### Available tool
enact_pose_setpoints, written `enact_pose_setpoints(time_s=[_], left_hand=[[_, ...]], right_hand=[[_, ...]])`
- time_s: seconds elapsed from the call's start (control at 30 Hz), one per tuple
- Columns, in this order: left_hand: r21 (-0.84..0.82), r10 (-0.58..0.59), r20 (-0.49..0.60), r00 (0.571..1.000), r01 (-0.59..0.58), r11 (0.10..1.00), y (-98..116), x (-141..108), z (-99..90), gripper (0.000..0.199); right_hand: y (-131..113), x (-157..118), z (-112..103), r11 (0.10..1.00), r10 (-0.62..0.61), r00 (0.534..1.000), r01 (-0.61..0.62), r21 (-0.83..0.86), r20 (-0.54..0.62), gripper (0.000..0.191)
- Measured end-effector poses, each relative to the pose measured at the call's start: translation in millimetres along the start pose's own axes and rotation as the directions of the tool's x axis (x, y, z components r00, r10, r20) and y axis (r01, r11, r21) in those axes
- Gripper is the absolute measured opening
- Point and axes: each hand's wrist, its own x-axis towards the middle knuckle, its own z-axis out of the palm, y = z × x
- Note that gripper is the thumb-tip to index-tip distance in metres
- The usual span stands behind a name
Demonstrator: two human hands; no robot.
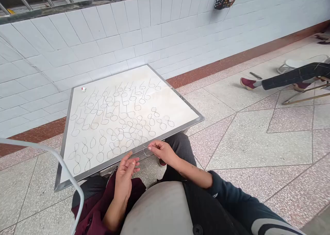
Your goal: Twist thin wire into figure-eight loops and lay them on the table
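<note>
My right hand [161, 150] is held just over the near edge of the table, thumb and fingertips pinched on a thin wire loop [144, 152]. Part of that loop hangs past the edge, and it is too fine to trace fully. To its left, my left hand [125, 169] is raised with the palm turned inward and the fingers apart; I make out nothing in it. On the white tabletop [175, 104] lie many thin bent wires [126, 135]. Those at the back have one round loop and a straight tail, while several nearer ones form figure-eights.
A grey metal rim [103, 166] edges the table, which stands by a white tiled wall [103, 56]. A small red and white item [83, 89] sits at the far left corner. A pale curved tube [59, 157] crosses on the left. Another person's leg [286, 77] is at right.
</note>
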Motion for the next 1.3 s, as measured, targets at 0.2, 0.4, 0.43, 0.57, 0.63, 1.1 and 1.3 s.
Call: enact_pose_setpoints(time_s=[0.2, 0.4, 0.43, 0.57, 0.63, 1.1, 1.3], left_hand=[[0.229, -0.172, 0.17, 0.97, 0.131, 0.965, -6, 4, -7.0, 0.058], [0.361, -0.318, 0.257, 0.913, 0.215, 0.908, -26, 15, -15.2, 0.061], [0.364, -0.332, 0.254, 0.909, 0.228, 0.903, -29, 17, -17.0, 0.061], [0.345, -0.35, 0.236, 0.907, 0.259, 0.902, -35, 22, -22.3, 0.061], [0.334, -0.339, 0.227, 0.913, 0.254, 0.908, -35, 23, -23.3, 0.059], [0.311, -0.321, 0.203, 0.925, 0.25, 0.917, -31, 22, -17.9, 0.052], [0.313, -0.311, 0.203, 0.928, 0.239, 0.919, -32, 21, -20.7, 0.054]], right_hand=[[-26, 56, -94, 0.917, -0.209, 0.926, 0.073, -0.392, -0.316, 0.025], [-30, 126, -152, 0.806, -0.214, 0.91, -0.041, -0.59, -0.355, 0.015], [-27, 136, -155, 0.799, -0.206, 0.914, -0.049, -0.599, -0.349, 0.013], [-16, 161, -160, 0.772, -0.16, 0.929, -0.091, -0.629, -0.332, 0.012], [-11, 166, -162, 0.756, -0.14, 0.934, -0.114, -0.645, -0.33, 0.013], [-5, 165, -158, 0.667, -0.123, 0.948, -0.139, -0.732, -0.292, 0.015], [-4, 162, -158, 0.696, -0.172, 0.941, -0.093, -0.712, -0.29, 0.015]])
